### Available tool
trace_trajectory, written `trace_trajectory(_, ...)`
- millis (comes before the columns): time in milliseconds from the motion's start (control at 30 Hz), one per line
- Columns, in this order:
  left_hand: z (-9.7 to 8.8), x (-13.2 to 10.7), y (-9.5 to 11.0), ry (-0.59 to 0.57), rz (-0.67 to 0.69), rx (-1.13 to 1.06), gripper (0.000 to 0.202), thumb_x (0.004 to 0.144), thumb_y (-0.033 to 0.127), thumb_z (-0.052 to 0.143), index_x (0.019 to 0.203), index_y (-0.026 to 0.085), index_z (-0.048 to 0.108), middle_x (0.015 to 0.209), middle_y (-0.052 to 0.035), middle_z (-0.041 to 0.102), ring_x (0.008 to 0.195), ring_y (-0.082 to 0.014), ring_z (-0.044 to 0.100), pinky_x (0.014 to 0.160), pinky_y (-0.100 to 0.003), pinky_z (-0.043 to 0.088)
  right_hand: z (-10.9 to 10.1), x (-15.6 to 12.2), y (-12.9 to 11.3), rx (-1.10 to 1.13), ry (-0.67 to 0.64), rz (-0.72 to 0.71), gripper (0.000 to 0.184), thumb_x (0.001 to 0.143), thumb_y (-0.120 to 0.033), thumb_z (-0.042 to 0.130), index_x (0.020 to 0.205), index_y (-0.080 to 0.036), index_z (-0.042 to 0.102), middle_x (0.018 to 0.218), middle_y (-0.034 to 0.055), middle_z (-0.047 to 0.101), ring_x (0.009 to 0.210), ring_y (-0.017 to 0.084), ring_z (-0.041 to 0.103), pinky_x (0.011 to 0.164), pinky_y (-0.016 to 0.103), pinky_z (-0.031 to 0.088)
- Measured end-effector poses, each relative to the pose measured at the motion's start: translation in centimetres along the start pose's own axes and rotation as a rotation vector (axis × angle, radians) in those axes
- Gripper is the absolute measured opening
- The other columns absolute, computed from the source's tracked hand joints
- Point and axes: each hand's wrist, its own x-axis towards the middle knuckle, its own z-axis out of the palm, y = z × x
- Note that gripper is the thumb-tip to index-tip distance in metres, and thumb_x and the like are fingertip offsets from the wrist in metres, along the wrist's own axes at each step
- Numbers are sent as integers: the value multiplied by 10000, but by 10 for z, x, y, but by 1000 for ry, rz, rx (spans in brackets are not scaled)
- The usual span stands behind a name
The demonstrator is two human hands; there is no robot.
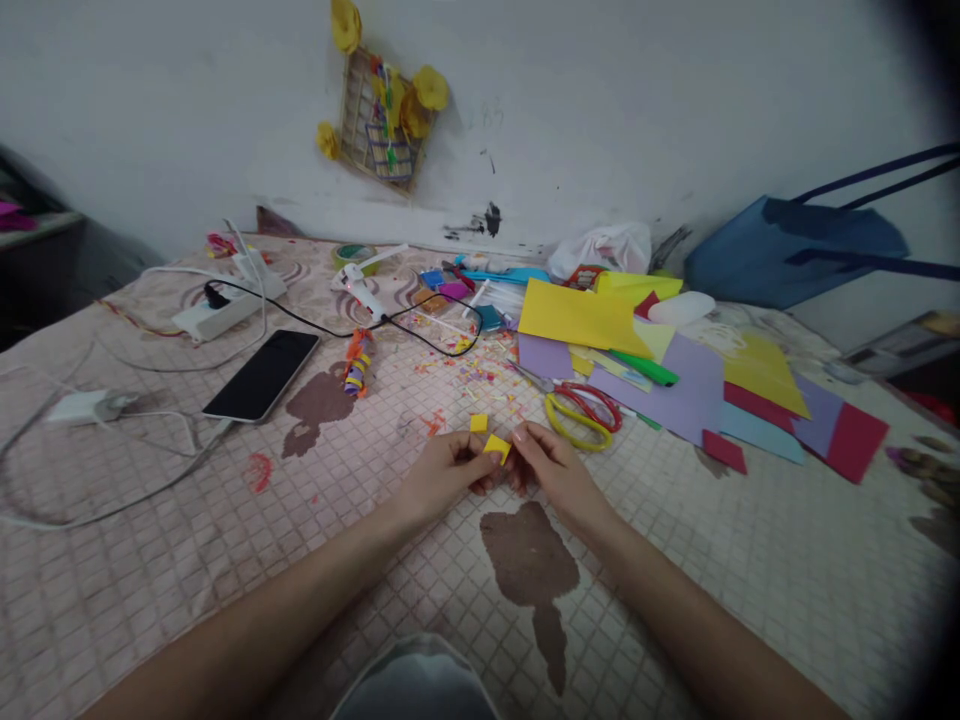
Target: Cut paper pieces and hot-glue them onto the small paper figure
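Note:
Between my two hands is a small yellow paper square (497, 450). My left hand (454, 468) pinches its left side between thumb and fingers. The fingertips of my right hand (546, 462) close on its right edge. Another yellow paper piece (478, 423) lies on the tablecloth just beyond my left fingers. Scissors with red and yellow handles (577, 425) rest to the right of my hands. A small roll with purple and yellow bands and an orange fringe (358, 370) lies farther off to the left.
Coloured paper sheets (667, 385) are heaped at right, with paper scraps (480, 365) scattered in the middle. A glue gun (361, 292) with a black cord lies at the back. To the left are a phone (262, 376), a power strip (229, 305) and white cables. A blue bag (780, 250) stands back right.

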Motion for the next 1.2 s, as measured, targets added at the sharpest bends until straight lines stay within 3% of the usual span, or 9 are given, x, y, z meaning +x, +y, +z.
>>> trace_trajectory(167, 0, 1, -2, -22, 22, -2, 297, 724, 401, 647, 692, 125, 542, 572, 7, 572, 511, -82, 526, 517, -207, 416, -1, 1, 1, -13, -10, -5, 248, 805, -418, 574, 730, -187, 530, 559, -50, 496, 445, 79, 450, 432, 213, 383)
trace_trajectory(367, -1, 1, -1, 2, 11, 8, 367, 712, 481, 628, 691, 120, 560, 599, -4, 574, 517, -90, 531, 527, -224, 438, 0, 0, -1, -23, -7, 11, 268, 801, -438, 571, 714, -189, 521, 586, -44, 507, 444, 76, 451, 421, 208, 392)
trace_trajectory(633, -1, 1, 1, -23, 31, -7, 337, 714, 451, 634, 704, 117, 587, 645, -18, 596, 551, -91, 531, 557, -225, 439, 1, -1, -2, 14, -25, 18, 328, 841, -488, 491, 699, -194, 515, 610, -25, 545, 461, 85, 479, 431, 212, 408)
trace_trajectory(867, -2, 1, 0, -20, 23, -36, 321, 703, 423, 648, 729, 109, 584, 633, -7, 579, 557, -90, 529, 573, -230, 442, 0, -1, -3, 9, -24, 13, 257, 769, -425, 618, 722, -186, 533, 576, -50, 516, 449, 73, 453, 434, 208, 388)
trace_trajectory(1200, 1, -2, 2, 33, 1, -60, 281, 735, 394, 630, 740, 118, 580, 636, -5, 591, 559, -93, 546, 588, -239, 456, 0, -1, -2, -22, -25, 11, 262, 777, -422, 602, 694, -191, 511, 552, -53, 491, 451, 76, 446, 441, 213, 385)
